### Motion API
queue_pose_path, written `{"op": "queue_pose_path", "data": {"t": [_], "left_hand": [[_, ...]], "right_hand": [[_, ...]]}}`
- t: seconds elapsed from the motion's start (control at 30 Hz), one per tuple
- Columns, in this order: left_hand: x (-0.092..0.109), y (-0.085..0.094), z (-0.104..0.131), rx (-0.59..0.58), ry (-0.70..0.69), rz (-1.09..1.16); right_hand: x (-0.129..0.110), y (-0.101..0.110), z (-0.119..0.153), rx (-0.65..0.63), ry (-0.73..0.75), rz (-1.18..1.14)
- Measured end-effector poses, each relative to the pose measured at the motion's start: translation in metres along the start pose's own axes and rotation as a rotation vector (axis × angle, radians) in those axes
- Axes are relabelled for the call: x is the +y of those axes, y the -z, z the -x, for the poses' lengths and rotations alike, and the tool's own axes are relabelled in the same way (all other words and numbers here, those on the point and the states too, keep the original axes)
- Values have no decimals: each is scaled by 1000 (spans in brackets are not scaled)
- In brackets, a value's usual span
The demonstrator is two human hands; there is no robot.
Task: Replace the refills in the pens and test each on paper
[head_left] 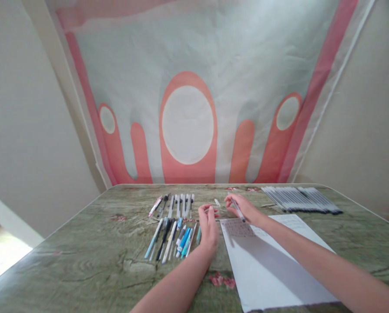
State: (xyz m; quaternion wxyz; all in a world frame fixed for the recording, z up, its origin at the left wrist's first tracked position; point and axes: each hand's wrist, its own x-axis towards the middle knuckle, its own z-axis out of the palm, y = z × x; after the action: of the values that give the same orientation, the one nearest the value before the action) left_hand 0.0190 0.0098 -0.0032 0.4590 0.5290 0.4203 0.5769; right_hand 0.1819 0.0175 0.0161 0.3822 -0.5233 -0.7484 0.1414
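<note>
Presently, both hands are over the tabletop [83, 269], well short of its near edge and apart from one another. The right hand [244, 207] is closed on a pen [237, 211], fingers around its barrel; the pen is tilted, its dark end toward the near edge and just over the far edge of the paper [263, 274]. The left hand [209, 226] is raised, fingers bent; whether anything is gripped in it cannot be determined.

The paper lies right of centre, reaching toward the near edge of the tabletop. Handwriting [240, 229] shows along its far side, partly shaded. The right forearm crosses above the sheet.

Left of the left hand, pens lie in two groups. The farther group, toward the far edge, includes clear pens [183, 204], dark ones and a pink-and-white pen [155, 207]. The nearer group is mixed, with a blue pen [183, 241], black pens and white ones side by side.

A small white piece [217, 202] lies near the far edge, between the hands. Close to the far right corner, a row of clear pens with dark ends [289, 200] lies closely packed. Behind the tabletop hangs a grey-and-orange banner [188, 52].
</note>
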Motion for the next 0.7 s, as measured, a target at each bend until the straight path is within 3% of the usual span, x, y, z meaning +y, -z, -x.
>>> {"op": "queue_pose_path", "data": {"t": [0.07,0.23,0.43,0.7], "left_hand": [[0,2,-1,68,-7,-6],[2,1,1,84,-35,-36],[-3,0,-2,101,-43,22],[-12,-1,-7,126,-62,73]], "right_hand": [[-1,-20,-21,-7,29,73],[-4,-49,-49,-51,51,204],[5,-60,-57,-123,30,254],[6,-61,-55,-91,8,252]]}}
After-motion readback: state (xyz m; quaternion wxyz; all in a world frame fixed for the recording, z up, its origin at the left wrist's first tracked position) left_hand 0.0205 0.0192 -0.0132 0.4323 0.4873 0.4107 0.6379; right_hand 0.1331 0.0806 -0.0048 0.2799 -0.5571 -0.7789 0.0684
